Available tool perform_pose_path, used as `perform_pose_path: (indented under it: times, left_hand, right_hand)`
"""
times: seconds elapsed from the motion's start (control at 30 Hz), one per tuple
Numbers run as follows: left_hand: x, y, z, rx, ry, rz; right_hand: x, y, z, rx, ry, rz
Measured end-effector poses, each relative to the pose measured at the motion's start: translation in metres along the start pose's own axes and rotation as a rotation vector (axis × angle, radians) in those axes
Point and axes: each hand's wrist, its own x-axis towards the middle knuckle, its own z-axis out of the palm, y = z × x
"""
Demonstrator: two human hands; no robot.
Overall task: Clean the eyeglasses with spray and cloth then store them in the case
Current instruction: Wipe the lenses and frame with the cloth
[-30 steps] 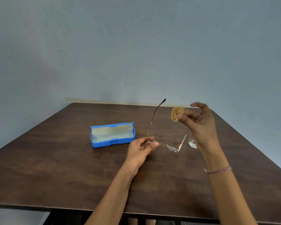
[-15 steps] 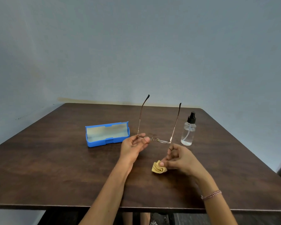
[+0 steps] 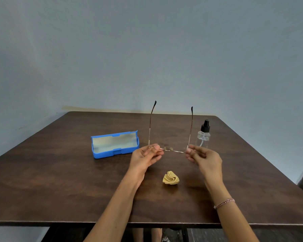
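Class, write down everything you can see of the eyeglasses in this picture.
The eyeglasses are a slim pair with a thin, gold-coloured, metal-looking frame, clear lenses and small nose pads. Both temples are unfolded, pointing up and away, ending in dark tips. The pair is held roughly level above the table: the left hand pinches one end of the front, the right hand the other. Nothing else touches it.

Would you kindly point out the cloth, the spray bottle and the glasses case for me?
cloth (image 3: pixel 171 178): head view, on its crumpled middle.
spray bottle (image 3: pixel 203 139): head view, on the clear body.
glasses case (image 3: pixel 105 154): head view, on the blue front wall.
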Motion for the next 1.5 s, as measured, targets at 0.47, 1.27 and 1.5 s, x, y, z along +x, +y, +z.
perform_pose_path:
  times: [0.47,1.27,1.5]
  left_hand:
    - [-0.006,0.002,-0.002,0.133,0.103,-0.009]
    - [-0.007,-0.002,0.003,0.624,0.409,0.031]
    - [-0.008,0.0,0.005,0.668,0.403,0.015]
  right_hand:
    - [0.01,0.012,-0.007,0.176,0.079,0.134]
    - [0.006,0.018,-0.005,-0.409,0.038,0.064]
    - [0.004,0.017,-0.005,-0.551,0.036,0.008]
